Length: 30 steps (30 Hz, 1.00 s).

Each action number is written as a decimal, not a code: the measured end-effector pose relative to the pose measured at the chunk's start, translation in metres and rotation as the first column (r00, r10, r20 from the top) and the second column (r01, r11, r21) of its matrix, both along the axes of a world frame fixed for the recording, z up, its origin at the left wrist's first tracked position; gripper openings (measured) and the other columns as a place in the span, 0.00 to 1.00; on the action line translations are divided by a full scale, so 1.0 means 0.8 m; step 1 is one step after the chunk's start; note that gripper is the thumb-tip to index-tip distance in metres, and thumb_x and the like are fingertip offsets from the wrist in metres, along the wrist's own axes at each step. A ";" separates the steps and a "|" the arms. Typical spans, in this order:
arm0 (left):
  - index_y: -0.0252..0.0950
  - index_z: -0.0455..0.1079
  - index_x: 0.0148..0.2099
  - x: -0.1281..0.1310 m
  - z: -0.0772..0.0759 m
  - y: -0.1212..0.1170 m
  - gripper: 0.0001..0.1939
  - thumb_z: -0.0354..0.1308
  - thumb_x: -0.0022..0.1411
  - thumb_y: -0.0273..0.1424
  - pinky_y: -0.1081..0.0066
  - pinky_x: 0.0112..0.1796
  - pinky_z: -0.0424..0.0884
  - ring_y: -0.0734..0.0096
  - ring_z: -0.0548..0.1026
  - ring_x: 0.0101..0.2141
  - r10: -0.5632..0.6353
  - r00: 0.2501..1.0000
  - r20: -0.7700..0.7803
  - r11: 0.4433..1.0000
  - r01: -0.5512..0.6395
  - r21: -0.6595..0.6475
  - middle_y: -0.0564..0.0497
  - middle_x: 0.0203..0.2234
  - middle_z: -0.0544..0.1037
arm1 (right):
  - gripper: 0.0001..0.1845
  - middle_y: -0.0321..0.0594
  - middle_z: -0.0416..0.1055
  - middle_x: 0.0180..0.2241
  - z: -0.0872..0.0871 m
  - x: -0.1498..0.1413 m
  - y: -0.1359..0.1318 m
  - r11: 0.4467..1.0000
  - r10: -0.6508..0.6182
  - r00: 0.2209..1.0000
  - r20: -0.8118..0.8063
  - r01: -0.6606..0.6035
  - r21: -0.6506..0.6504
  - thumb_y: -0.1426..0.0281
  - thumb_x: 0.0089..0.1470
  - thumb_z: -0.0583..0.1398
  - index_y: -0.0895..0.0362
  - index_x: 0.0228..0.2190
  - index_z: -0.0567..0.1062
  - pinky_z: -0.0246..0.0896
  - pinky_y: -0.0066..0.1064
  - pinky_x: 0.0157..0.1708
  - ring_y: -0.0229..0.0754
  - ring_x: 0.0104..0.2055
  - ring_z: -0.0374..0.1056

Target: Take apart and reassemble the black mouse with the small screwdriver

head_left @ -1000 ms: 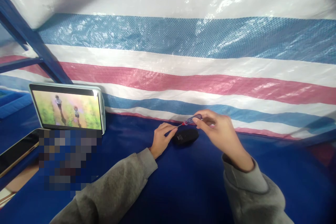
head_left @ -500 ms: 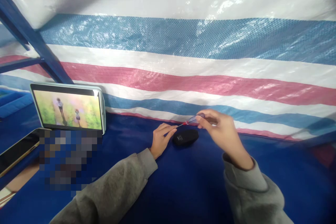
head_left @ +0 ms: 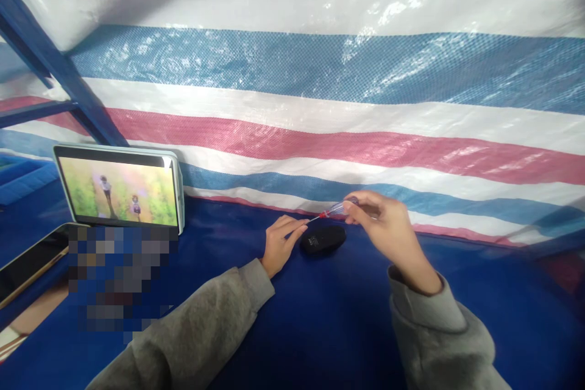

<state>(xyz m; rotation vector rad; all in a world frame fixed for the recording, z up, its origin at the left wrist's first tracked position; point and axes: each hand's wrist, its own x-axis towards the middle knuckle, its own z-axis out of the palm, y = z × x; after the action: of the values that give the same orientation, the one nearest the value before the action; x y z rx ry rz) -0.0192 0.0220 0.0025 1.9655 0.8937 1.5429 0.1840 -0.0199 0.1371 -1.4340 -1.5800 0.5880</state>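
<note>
A small screwdriver [head_left: 337,208] with a clear purplish handle, a red collar and a thin metal shaft is pinched in my right hand [head_left: 381,222]. It slants down to the left. My left hand [head_left: 280,245] is closed in a pinch right at the end of the shaft. Whatever lies between those fingertips is too small and hidden to name. Just under the shaft, a black oval object [head_left: 323,240], shaped like a computer mouse, lies on the blue surface [head_left: 292,329] with small pale print on its left end. Neither hand is seen to hold it.
A tablet [head_left: 119,189] showing a video stands at the left. Beside it is a phone [head_left: 36,262] near another person's arm [head_left: 43,311] and a blurred-out patch. A striped plastic sheet [head_left: 320,67] hangs behind, with a blue metal frame [head_left: 86,103] at the left.
Both hands and the screwdriver keep nearly the same place; the right hand has shifted only very slightly. The black object has not visibly moved.
</note>
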 end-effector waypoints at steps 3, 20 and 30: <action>0.39 0.79 0.42 0.000 -0.001 0.000 0.09 0.58 0.68 0.34 0.67 0.39 0.73 0.68 0.76 0.33 0.024 1.000 -0.009 0.999 -0.024 0.026 0.50 0.32 0.81 | 0.14 0.38 0.77 0.26 0.001 0.000 0.000 1.000 0.008 1.000 -0.004 -0.008 -0.007 0.57 0.54 0.62 0.56 0.32 0.76 0.70 0.33 0.31 0.40 0.25 0.73; 0.38 0.78 0.41 -0.002 -0.004 -0.004 0.09 0.57 0.69 0.34 0.65 0.38 0.71 0.67 0.75 0.32 0.016 0.999 -0.050 0.993 -0.010 0.120 0.49 0.30 0.80 | 0.16 0.40 0.76 0.24 0.002 0.001 0.002 0.998 0.040 0.998 -0.053 -0.043 -0.052 0.56 0.55 0.60 0.58 0.33 0.75 0.68 0.33 0.29 0.40 0.24 0.72; 0.38 0.78 0.42 -0.002 0.002 -0.007 0.10 0.56 0.69 0.34 0.65 0.37 0.70 0.67 0.75 0.32 0.019 0.998 -0.066 0.991 -0.010 0.137 0.49 0.30 0.80 | 0.18 0.38 0.75 0.25 0.004 -0.001 -0.005 1.000 0.010 1.000 0.001 -0.010 -0.001 0.53 0.54 0.61 0.56 0.30 0.75 0.69 0.32 0.29 0.41 0.24 0.72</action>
<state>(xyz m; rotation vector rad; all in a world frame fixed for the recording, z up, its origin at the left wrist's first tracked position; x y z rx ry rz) -0.0206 0.0163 0.0045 2.1227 0.8510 1.5921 0.1832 -0.0235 0.1406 -1.4277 -1.5890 0.5939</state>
